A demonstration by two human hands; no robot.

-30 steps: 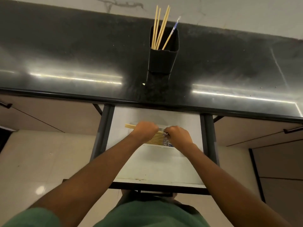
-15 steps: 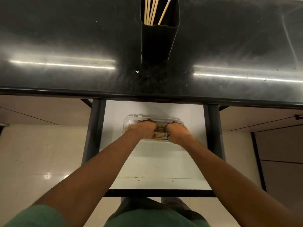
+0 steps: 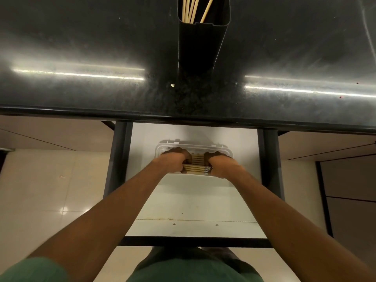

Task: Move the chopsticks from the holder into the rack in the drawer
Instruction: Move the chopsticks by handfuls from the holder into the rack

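Both of the person's arms reach forward into the open white drawer (image 3: 195,202), which is pulled out from under the black countertop (image 3: 81,47). Toward the twelve o'clock end of the drawer sits a clear plastic rack (image 3: 221,147), a shallow tray with rounded corners. The left hand (image 3: 173,162) is curled over the nine o'clock end of a bundle of chopsticks (image 3: 196,168) that lies crosswise in the rack, running from nine to three o'clock; the right hand (image 3: 220,164) is curled over the three o'clock end. Each hand's fingers are folded narrowly around the sticks, so both are gripping the same bundle, with only the short middle stretch of pale wooden shafts showing between the knuckles. At the right-hand end a few sticks show patterned blue-and-white tips. It cannot be told whether the bundle rests fully on the rack floor or is held just above it, since the hands cover the ends. On the countertop at twelve o'clock stands a tall black holder (image 3: 200,43), square in section, well apart from the drawer, with several remaining chopsticks (image 3: 191,9) upright inside it, their upper parts cut off by the frame edge. Two bright streaks of reflected light cross the countertop at ten and two o'clock. A green sleeve (image 3: 30,270) shows at seven o'clock, and pale floor tiles (image 3: 50,190) lie at nine o'clock of the drawer.
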